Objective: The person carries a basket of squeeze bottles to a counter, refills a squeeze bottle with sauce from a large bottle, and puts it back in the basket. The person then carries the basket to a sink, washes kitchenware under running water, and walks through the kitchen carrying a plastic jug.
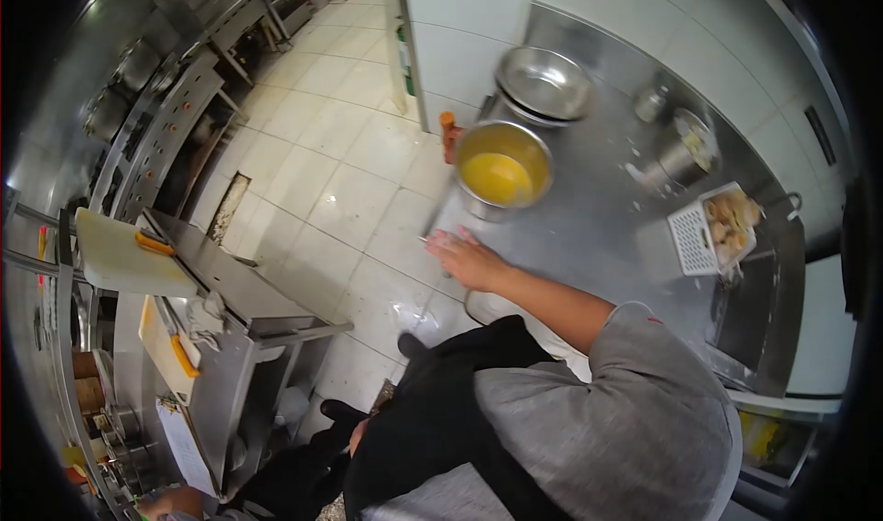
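Observation:
My right hand (pixel 469 259) rests palm down at the edge of the steel counter (pixel 589 245), its fingers stretched out and nothing plainly held. Just beyond it stands a steel pot (pixel 505 210) with yellow liquid (pixel 497 179) inside. Beside the pot is an orange-capped bottle (pixel 448 135), partly hidden by it. Only a sliver of my left hand (pixel 357 436) shows past my black apron; its fingers are hidden.
Stacked steel bowls (pixel 544 80), a glass jar (pixel 651 103), a metal container (pixel 676 160) and a white basket (pixel 692 238) stand on the counter. Opposite, a steel worktable (pixel 235 392) carries orange-handled knives (pixel 184 355) and cutting boards. Another person's hand (pixel 170 503) shows lower left.

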Demonstrator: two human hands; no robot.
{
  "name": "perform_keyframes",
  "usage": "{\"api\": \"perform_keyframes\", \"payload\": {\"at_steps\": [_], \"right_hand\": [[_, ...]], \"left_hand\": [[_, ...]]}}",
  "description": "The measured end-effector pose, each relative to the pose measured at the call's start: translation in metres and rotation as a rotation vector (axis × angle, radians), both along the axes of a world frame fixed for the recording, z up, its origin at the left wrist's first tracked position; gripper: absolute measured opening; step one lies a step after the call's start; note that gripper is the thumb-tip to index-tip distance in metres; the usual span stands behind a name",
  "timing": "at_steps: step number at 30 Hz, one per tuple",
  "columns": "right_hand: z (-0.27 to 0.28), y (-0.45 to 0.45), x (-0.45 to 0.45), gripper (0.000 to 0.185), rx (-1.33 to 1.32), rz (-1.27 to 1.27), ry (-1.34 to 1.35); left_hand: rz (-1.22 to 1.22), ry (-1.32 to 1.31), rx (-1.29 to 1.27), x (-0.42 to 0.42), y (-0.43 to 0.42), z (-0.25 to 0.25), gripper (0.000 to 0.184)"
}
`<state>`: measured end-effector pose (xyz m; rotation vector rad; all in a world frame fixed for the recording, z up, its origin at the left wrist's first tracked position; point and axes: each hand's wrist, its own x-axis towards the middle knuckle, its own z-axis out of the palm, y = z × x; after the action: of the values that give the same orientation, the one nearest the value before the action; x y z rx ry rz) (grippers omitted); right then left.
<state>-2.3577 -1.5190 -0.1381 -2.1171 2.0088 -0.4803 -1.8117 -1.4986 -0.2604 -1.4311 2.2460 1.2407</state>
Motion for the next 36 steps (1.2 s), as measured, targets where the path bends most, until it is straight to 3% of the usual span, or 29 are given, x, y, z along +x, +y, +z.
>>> {"api": "perform_keyframes", "payload": {"at_steps": [2, 3, 4, 6, 10, 13, 17, 18, 20, 21, 22, 23, 24, 25, 26, 29, 32, 33, 34, 36], "right_hand": [[0.001, -0.053, -0.001, 0.035, -0.023, 0.02, -0.012], [0.003, -0.072, -0.007, 0.023, 0.073, -0.003, 0.046], [0.004, -0.087, -0.012, 0.017, 0.168, -0.037, 0.107], [-0.007, -0.104, -0.016, 0.022, 0.089, -0.146, 0.084], [0.027, -0.142, -0.005, 0.025, 0.671, -0.156, 0.282], [0.009, -0.165, -0.007, 0.031, 0.883, -0.272, 0.247], [-0.016, -0.188, -0.018, 0.023, 0.984, -0.445, 0.122], [-0.027, -0.193, -0.024, 0.023, 0.993, -0.484, 0.11], [-0.041, -0.216, -0.038, 0.024, 1.008, -0.513, 0.092], [-0.042, -0.232, -0.046, 0.024, 1.013, -0.504, 0.087], [-0.044, -0.252, -0.057, 0.025, 1.035, -0.462, 0.085], [-0.047, -0.274, -0.069, 0.027, 1.055, -0.42, 0.084], [-0.049, -0.297, -0.082, 0.028, 1.062, -0.4, 0.081], [-0.047, -0.324, -0.099, 0.028, 1.081, -0.379, 0.074], [-0.045, -0.35, -0.115, 0.028, 1.103, -0.36, 0.068], [-0.059, -0.433, -0.176, 0.026, 1.02, -0.436, 0.065], [-0.045, -0.516, -0.237, 0.024, 0.885, -0.48, 0.096], [-0.085, -0.528, -0.263, 0.024, 0.616, -0.493, 0.196], [-0.089, -0.541, -0.285, 0.024, 0.605, -0.485, 0.215], [-0.092, -0.586, -0.325, 0.021, 0.928, -0.614, -0.005]], "left_hand": [[0.135, 0.13, -0.083, -0.005, -0.054, -0.014, 0.026], [0.339, 0.114, -0.262, -0.073, -0.078, 0.063, 0.02], [0.349, 0.162, -0.109, -0.067, -0.125, 0.034, 0.021], [0.171, 0.07, -0.33, -0.119, -0.198, 0.06, 0.02], [-0.027, 0.06, -0.408, -0.205, -0.346, 0.104, 0.018], [-0.15, 0.018, -0.467, -0.262, -0.445, 0.125, 0.018], [-0.26, -0.115, -0.502, -0.313, -0.545, 0.147, 0.021], [-0.267, -0.108, -0.517, -0.319, -0.569, 0.143, 0.021], [-0.294, -0.37, -0.511, -0.311, -0.616, 0.116, 0.025], [-0.305, -0.428, -0.492, -0.293, -0.639, 0.09, 0.024], [-0.361, -0.528, -0.443, -0.256, -0.671, 0.033, 0.025], [-0.398, -0.755, -0.221, -0.233, -0.687, 0.018, 0.032], [-0.433, -0.808, -0.118, -0.211, -0.687, 0.025, 0.032], [-0.383, -0.809, -0.055, -0.155, -0.694, -0.003, 0.03], [-0.511, -0.956, -0.014, -0.167, -0.672, 0.056, 0.029], [-0.129, -0.8, 0.054, -0.135, -0.707, 0.041, 0.03], [0.102, -0.689, 0.073, -0.142, -0.75, 0.04, 0.03], [0.145, -0.671, 0.079, -0.147, -0.763, 0.038, 0.03], [0.193, -0.656, 0.092, -0.154, -0.778, 0.036, 0.03], [0.242, -0.639, 0.112, -0.171, -0.814, 0.028, 0.03]]}}
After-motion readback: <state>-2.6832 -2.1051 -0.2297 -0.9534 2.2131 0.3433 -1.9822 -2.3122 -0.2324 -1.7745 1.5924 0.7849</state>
